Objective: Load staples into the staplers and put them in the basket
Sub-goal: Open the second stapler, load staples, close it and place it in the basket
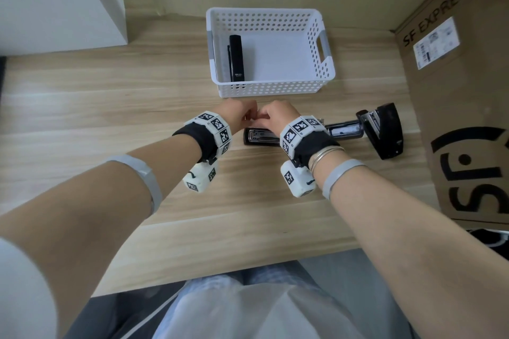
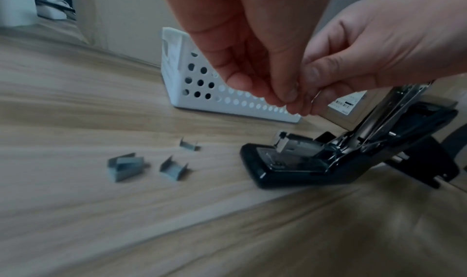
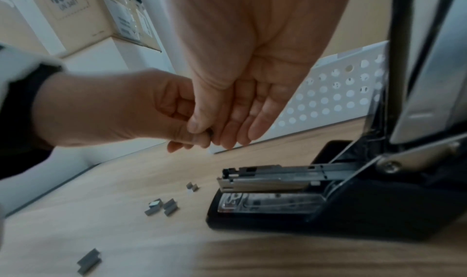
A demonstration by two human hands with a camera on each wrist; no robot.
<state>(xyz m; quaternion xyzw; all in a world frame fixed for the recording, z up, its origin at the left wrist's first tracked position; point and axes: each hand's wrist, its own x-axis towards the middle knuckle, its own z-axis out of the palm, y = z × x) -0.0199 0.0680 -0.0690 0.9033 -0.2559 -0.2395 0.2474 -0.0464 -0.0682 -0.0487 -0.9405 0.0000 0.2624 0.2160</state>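
Both my hands are up over the table [image 1: 110,107], meeting just in front of the basket [image 1: 271,88], because I'm sorting out a small clip of staples before it goes in. My left hand [image 2: 242,47] has its fingertips bunched tight in a narrow grip, and my right hand [image 2: 379,57] pinches in against them; there's a dark sliver between thumb and finger in the right wrist view, which I take for staples, though it's too small to be sure. Below my hands lies the open stapler [image 1: 325,132], flat on the table with its long axis running left to right across me. Its nose with the bare metal magazine [image 3: 272,176] points to my left, and its black lid [image 1: 385,132] is swung right back at the far right end, so the channel faces up and I can drop staples straight in. Loose staple pieces [image 2: 126,166] sit scattered on the table just left of the nose, within easy reach. One black stapler [image 1: 237,58] already lies in the basket against its left wall, long axis pointing away from me. Next I reckon I lower this clip into the channel.
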